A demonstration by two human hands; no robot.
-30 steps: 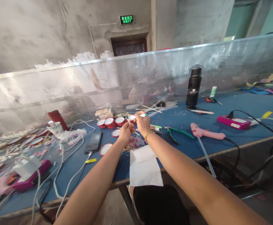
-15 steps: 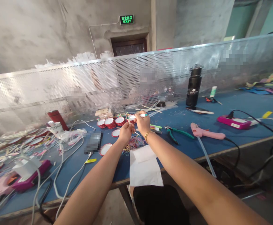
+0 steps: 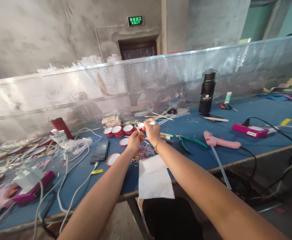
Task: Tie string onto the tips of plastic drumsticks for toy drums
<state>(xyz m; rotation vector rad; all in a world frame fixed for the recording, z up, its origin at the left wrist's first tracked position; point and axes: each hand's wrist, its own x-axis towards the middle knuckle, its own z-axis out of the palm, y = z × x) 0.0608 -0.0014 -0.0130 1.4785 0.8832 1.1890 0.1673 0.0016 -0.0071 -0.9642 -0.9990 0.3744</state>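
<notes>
Left hand (image 3: 134, 140): grip pinching a thin white stick (image 3: 137, 128). Right hand (image 3: 152, 131): grip pinching a white, teal-tipped stick (image 3: 153, 123). Both above the multicoloured rubber-band heap (image 3: 143, 152) on the blue surface (image 3: 198, 146).

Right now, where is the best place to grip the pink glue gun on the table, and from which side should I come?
Probably grip the pink glue gun by its thick left end, coming from above. It lies flat on the blue table, the cable leaves its right end, and a clear glue stick juts toward the table edge.
</notes>
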